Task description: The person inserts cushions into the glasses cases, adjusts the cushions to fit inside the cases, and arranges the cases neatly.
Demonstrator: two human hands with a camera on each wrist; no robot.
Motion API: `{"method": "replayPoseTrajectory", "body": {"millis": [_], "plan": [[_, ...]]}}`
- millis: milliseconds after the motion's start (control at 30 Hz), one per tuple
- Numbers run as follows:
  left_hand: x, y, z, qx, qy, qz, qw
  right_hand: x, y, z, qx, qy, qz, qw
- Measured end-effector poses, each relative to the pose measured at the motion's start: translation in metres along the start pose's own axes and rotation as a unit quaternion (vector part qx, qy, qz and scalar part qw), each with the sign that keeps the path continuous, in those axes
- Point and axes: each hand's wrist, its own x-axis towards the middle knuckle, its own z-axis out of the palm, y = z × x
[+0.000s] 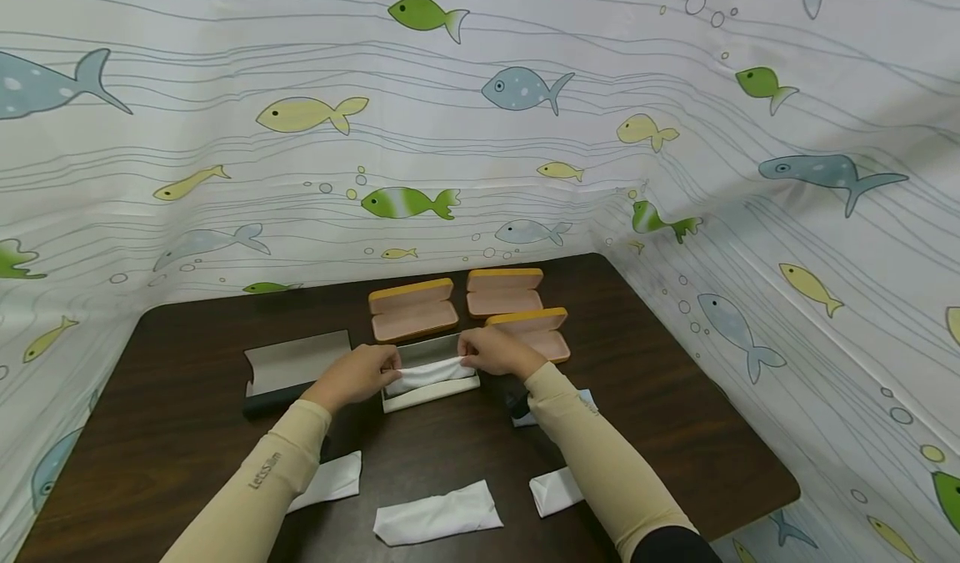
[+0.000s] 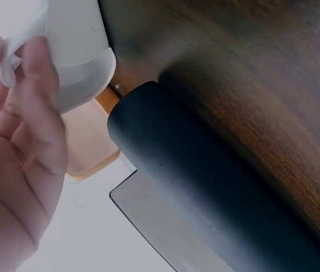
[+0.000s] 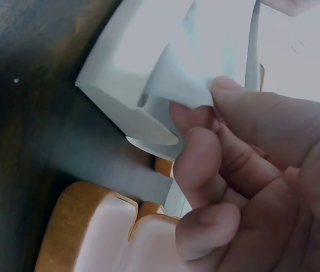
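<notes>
Head: the left hand [image 1: 358,375] and right hand [image 1: 497,351] pinch opposite ends of a white cloth [image 1: 430,374] at the opening of a white case [image 1: 431,395]; 3 orange cases [image 1: 416,323] stand open nearby. Left wrist: fingertips grip the cloth near a black case [image 2: 205,175]. Right wrist: thumb and finger hold its other end.

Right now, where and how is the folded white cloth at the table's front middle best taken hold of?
Probably by its two short ends, pinched from above: the folded white cloth lies flat and uncovered on the table, its long side running roughly left to right. The left hand could take the left end and the right hand the right, though both pinch another cloth.
</notes>
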Motion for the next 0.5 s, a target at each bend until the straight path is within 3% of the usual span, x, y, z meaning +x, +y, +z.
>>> {"method": "replayPoseTrajectory", "body": {"millis": [200, 500], "plan": [[0.001, 0.002, 0.006, 0.043, 0.005, -0.013, 0.9990, 0.003, -0.010, 0.004, -0.057, 0.000, 0.008, 0.998], [0.001, 0.002, 0.017, 0.131, 0.064, 0.003, 0.9893, 0.004, -0.022, 0.012, -0.156, 0.024, 0.028, 0.987]]}}
